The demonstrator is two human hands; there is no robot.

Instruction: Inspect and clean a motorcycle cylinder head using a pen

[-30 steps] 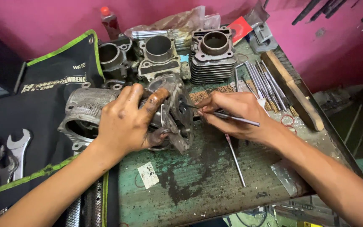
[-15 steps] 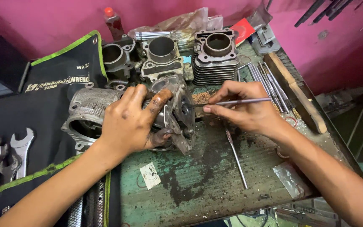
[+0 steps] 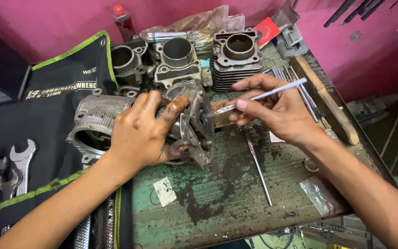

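My left hand grips a grey metal engine cylinder lying on its side on the worn green workbench, fingers spread over its top and the thumb under it. My right hand pinches a thin metal rod like a pen, its tip pointing left at the flange face of the cylinder. The rod's tip sits at or just off the flange; contact is unclear.
Three more engine cylinders stand at the back near a red-capped bottle. A black wrench roll with wrenches lies left. A long rod, several more rods, a wooden-handled tool and a small plastic bag lie right.
My right hand has lifted and turned the thin rod, so its free end now points up to the right and its tip faces the cylinder flange. The left hand has kept its grip.
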